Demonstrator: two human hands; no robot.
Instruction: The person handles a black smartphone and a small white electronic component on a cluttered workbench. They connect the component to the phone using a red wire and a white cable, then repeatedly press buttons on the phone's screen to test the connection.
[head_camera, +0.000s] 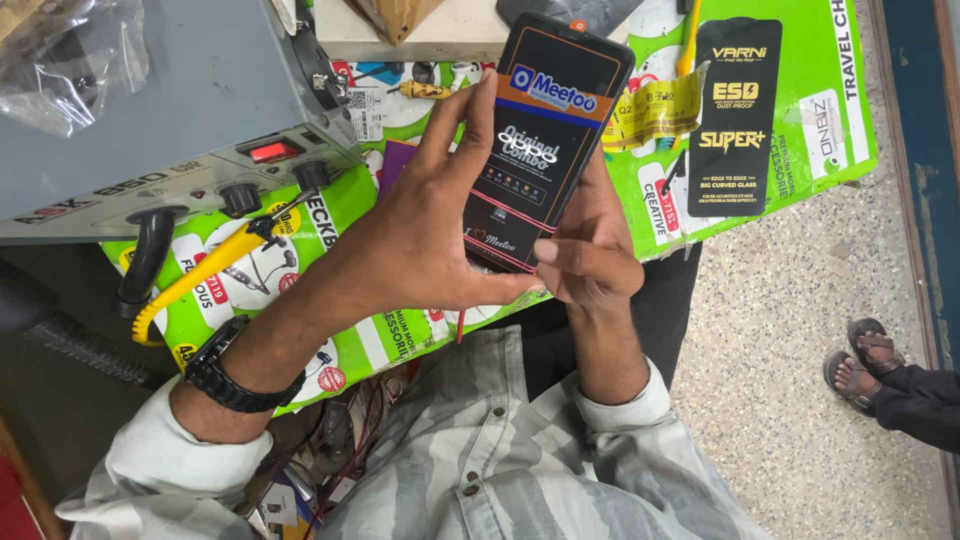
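Cluttered repair bench covered in green printed sheets (800, 120), grey power unit (150, 110) at left, speckled floor at right with another person's sandalled feet (862, 362). Left hand (420, 235) and right hand (590, 250) both clasp a black phone display panel (545, 130), upright over the bench edge, fingers wrapped on its sides. Printed protective film looks unpeeled, so fitting seems barely begun; a black tempered-glass packet (735, 115) lies apart.

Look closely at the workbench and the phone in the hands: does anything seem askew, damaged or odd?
Mildly. A crumpled yellow wrapper lies loose on the green mat beside the flat black package. The phone, held in the left hand and right hand, shows no visible damage.
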